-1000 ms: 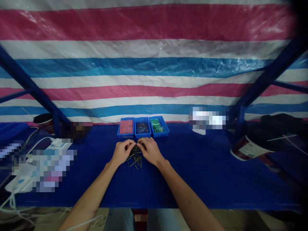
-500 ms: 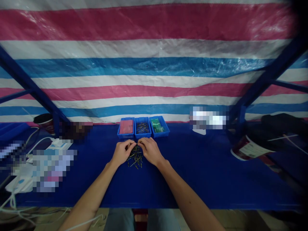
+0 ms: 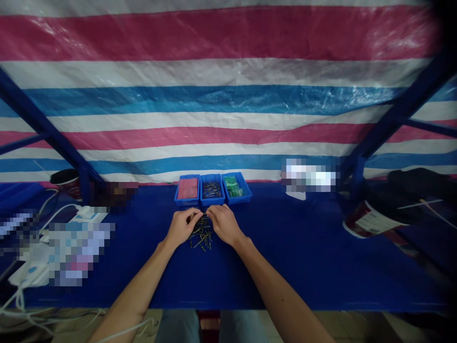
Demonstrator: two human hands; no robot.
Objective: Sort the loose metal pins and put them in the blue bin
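Observation:
A loose pile of thin, brass-coloured metal fasteners (image 3: 203, 238) lies on the blue table, between and just below my hands. My left hand (image 3: 183, 225) is closed in a pinch at the pile's upper left, thumb against fingers. From the right, my right hand (image 3: 224, 223) pinches too, its fingertips almost meeting the left ones. Whatever sits between the fingertips is too small to make out. Just beyond my hands stand three small blue bins: the left bin (image 3: 187, 203) holds pink cards, the middle bin (image 3: 213, 201) similar metal fasteners, the right bin (image 3: 246, 196) green packets.
The blue tabletop (image 3: 285, 267) runs to a striped tarp (image 3: 228, 133) behind. A dark red tub (image 3: 373, 220) leans at the right, and a second tub (image 3: 67, 181) stands far left. White cables (image 3: 19, 300) and a power strip (image 3: 34, 269) crowd the left edge.
My right fingertips have shifted very slightly to the right, and a thin piece near them looks a little different. My left hand and the pile look almost the same.

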